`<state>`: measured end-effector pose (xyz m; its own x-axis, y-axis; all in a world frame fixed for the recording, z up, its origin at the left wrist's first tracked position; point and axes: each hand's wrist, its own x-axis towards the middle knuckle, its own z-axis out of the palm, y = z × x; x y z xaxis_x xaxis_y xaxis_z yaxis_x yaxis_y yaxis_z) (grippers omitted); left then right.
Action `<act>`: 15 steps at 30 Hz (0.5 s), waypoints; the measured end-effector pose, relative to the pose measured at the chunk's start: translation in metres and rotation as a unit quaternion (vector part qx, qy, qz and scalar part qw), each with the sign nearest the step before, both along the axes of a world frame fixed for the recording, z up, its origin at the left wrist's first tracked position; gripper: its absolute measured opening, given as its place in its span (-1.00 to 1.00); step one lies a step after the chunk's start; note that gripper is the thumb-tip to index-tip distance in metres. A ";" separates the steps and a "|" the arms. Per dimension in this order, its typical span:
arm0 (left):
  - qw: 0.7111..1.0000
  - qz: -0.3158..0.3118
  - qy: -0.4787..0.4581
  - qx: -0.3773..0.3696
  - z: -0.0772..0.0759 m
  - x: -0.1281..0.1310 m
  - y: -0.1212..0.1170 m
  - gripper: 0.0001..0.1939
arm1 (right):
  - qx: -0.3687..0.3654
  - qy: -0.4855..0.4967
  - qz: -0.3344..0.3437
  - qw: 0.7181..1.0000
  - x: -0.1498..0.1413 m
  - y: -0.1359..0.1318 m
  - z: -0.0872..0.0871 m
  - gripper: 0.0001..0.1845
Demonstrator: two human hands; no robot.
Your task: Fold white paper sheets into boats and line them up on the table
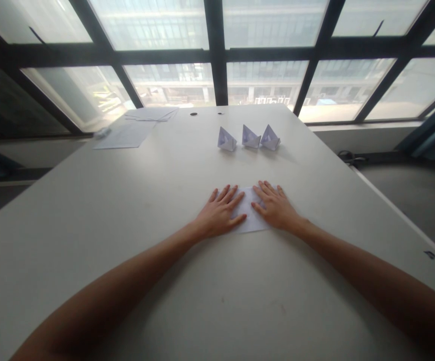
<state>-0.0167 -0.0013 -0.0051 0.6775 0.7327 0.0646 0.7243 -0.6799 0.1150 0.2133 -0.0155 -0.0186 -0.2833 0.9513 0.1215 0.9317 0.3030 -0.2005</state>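
Observation:
A white sheet of paper [248, 213] lies flat on the white table [127, 210], a little past the middle. My left hand [219, 213] rests palm down on its left part, fingers stretched out and slightly spread. My right hand [273, 205] lies flat on its right part in the same way. Both hands press on the paper and grip nothing. Beyond them, three folded paper boats [248, 138] stand in a row.
Loose sheets of paper [135, 131] lie at the far left of the table, near the window. Two small dark round holes [194, 114] sit at the far edge. The table's right edge [390, 205] runs diagonally, with floor beyond it.

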 end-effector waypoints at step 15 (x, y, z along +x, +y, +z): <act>0.999 -0.005 0.019 -0.030 0.003 0.001 0.001 -0.29 | 0.115 0.404 -0.092 0.903 0.029 0.027 0.002 -0.49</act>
